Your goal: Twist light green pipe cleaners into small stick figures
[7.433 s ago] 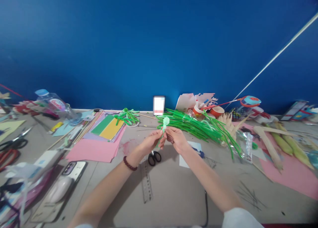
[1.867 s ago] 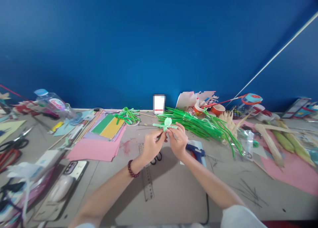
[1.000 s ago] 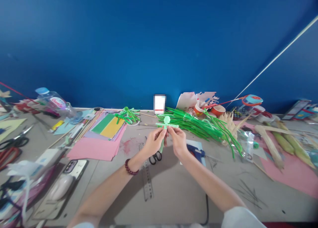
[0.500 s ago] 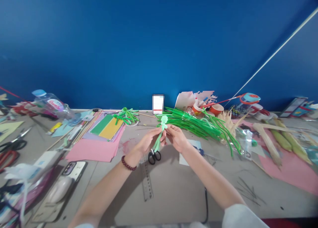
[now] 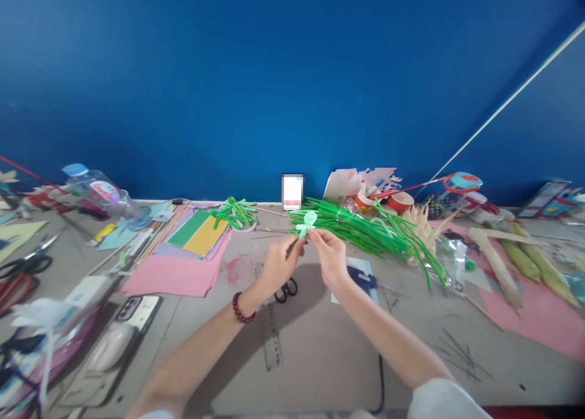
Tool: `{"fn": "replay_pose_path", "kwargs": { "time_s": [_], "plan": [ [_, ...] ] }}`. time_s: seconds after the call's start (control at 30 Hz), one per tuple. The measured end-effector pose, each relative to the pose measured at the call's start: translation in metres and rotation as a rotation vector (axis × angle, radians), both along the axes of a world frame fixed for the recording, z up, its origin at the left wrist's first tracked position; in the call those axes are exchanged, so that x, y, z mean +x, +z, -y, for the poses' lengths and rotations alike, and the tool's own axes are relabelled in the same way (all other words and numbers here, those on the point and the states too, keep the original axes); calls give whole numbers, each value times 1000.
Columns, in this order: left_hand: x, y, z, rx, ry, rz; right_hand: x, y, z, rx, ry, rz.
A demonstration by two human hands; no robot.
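Both my hands hold a small light-green pipe-cleaner figure (image 5: 307,222) with a round coiled head, raised above the grey table (image 5: 320,346). My left hand (image 5: 278,264), with a dark red bead bracelet at the wrist, pinches it from the left. My right hand (image 5: 329,257) pinches it from the right, fingertips almost touching the left ones. Right behind the figure lies a big bundle of dark green pipe cleaners (image 5: 365,230). Black scissors (image 5: 286,290) lie on the table under my left hand.
A clear ruler (image 5: 270,334) lies below my hands, a blue glue gun (image 5: 361,279) on white paper to the right. Pink and coloured paper sheets (image 5: 183,254), another green pipe-cleaner figure (image 5: 234,212), a phone (image 5: 132,309) and bottle (image 5: 98,190) sit left. Corn cobs (image 5: 525,254) and cups (image 5: 397,203) lie right.
Over the last seconds the figure turned in my fingers: its strands stuck out sideways, then hung down, and now it sits compact above my fingertips. My hands stayed in the same spot.
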State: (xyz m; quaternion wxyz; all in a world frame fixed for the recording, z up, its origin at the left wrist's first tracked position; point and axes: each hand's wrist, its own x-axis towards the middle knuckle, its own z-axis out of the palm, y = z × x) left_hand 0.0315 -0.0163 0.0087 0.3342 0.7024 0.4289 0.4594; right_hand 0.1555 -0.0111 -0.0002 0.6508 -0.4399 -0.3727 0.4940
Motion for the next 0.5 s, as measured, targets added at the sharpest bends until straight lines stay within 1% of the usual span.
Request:
{"fn": "replay_pose_path", "kwargs": {
  "time_s": [0.07, 0.2, 0.27, 0.4, 0.5],
  "plan": [
    [2, -1, 0, -79, -40, 90, -3, 4, 3, -52, 57, -98],
    [5, -4, -3, -238, -120, 249, -8, 12, 10, -139, 219, -240],
    [6, -4, -4, -318, -172, 312, -10, 14, 11, -172, 259, -283],
    [5, -3, -3, -534, -333, 534, -9, 14, 10, -202, 314, -340],
    [3, -3, -1, -668, -483, 670, -5, 13, 9, -233, 454, -334]
  ]
}}
